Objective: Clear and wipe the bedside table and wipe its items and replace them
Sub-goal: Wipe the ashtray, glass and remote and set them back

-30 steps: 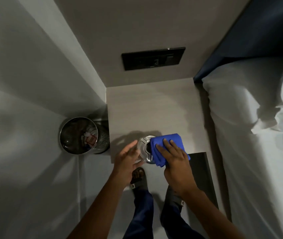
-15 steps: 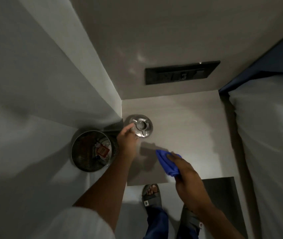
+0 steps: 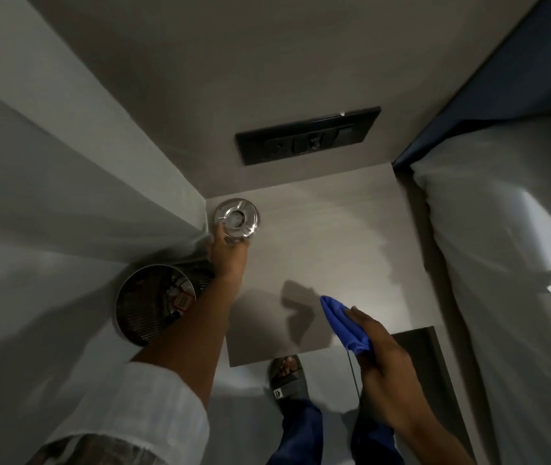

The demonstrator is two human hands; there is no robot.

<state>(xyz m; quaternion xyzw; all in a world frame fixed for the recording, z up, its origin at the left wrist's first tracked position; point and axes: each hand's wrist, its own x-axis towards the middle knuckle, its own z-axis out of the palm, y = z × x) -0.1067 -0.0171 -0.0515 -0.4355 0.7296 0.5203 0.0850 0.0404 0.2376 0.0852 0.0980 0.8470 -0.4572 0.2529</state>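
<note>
- Moved from the near edge of the desk (image 3: pixel 334 236) a second ago to the far corner at about 10 o'clock: steel ashtray (image 3: pixel 237 217), now sitting close against both walls.
- Left hand (image 3: pixel 228 253) stretched out to it, grip touching the near rim (whether pinching or only resting there, cannot tell).
- Pulled off the ashtray and hanging at 5 o'clock above the near desk edge: blue cloth (image 3: pixel 344 325), bunched in the right hand (image 3: pixel 381 354), grip clamped on it, a thread dangling below.
- Reads as wiping of this item finished and replacing under way.
- Rest of the desk bare; no other item in sight here to bring back.
- Off the desk at 8 o'clock: mesh bin (image 3: pixel 153 303) on the floor, litter inside.
</note>
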